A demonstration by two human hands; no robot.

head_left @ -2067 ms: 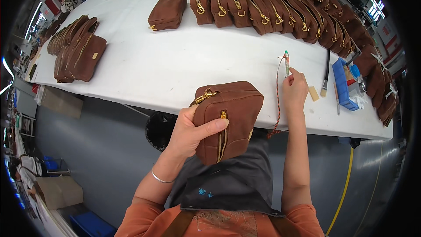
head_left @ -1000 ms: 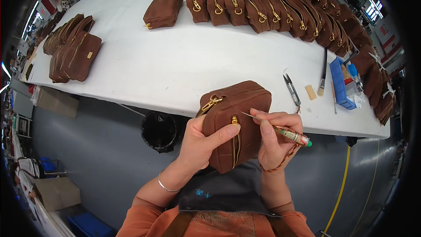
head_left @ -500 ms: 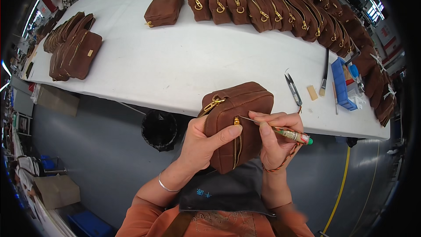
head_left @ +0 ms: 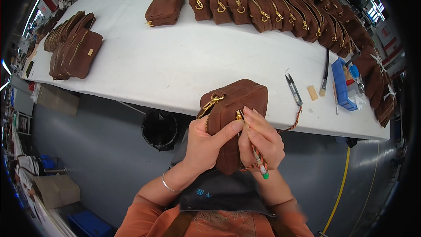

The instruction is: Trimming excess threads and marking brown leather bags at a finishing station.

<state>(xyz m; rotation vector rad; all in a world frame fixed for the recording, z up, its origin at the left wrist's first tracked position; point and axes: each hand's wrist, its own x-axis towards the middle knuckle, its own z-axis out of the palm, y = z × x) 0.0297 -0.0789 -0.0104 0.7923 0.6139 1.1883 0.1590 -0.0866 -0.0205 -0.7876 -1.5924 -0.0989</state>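
My left hand (head_left: pixel 205 142) is closed around a brown pouch (head_left: pixel 249 91) held upright above the table's near edge. Its thumb presses beside the gold zipper pull (head_left: pixel 239 115) on the pouch's small front zipper. A larger gold zipper slider with a ring (head_left: pixel 214 101) sits at the pouch's left top edge. My right hand (head_left: pixel 265 142) is closed on a slim pointed tool (head_left: pixel 262 166) with a wrapped handle and a green end. That handle points down toward me; the tip is hidden behind the fingers, which touch the pouch beside the pull. A braided cord hangs near this wrist.
Thread snips (head_left: pixel 293 88), a tan block (head_left: pixel 312 92), a brush (head_left: pixel 324 77) and a blue tray (head_left: pixel 343 83) lie to the right on the white table (head_left: pixel 131 61). Rows of brown pouches (head_left: pixel 263 8) stand at the back. A black bin (head_left: pixel 158 129) is below the edge.
My right hand has turned and moved left, closer to the zipper pull. The tool's green end has swung from pointing right to pointing down. The pouch has shifted slightly left.
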